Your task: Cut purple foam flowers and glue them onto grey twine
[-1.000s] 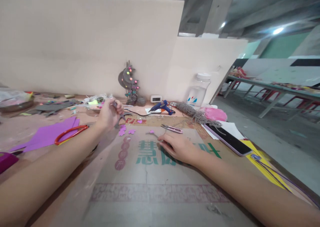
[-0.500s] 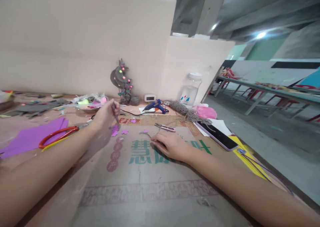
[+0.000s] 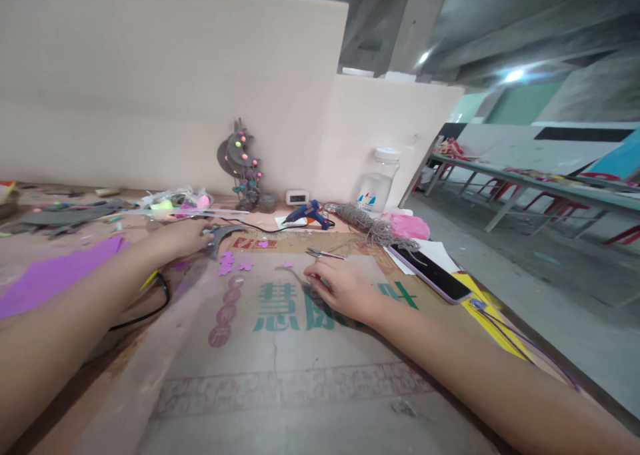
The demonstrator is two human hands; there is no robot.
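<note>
- Brown printed sheet (image 3: 280,348), on the near side of the blue glue gun (image 3: 309,213): large green characters, the first reading 慧; the others, partly behind the right hand (image 3: 343,288), cannot be read surely
- Same sheet, left of the glue gun and nearer: red discs (image 3: 220,333) bearing blurred characters
- Its far part, just left: red logo (image 3: 245,243) with lettering, illegible
- Clear bottle (image 3: 376,183), right: sail-like logo, tiny lettering unreadable
- White timer (image 3: 297,197), just behind: digits too small
</note>
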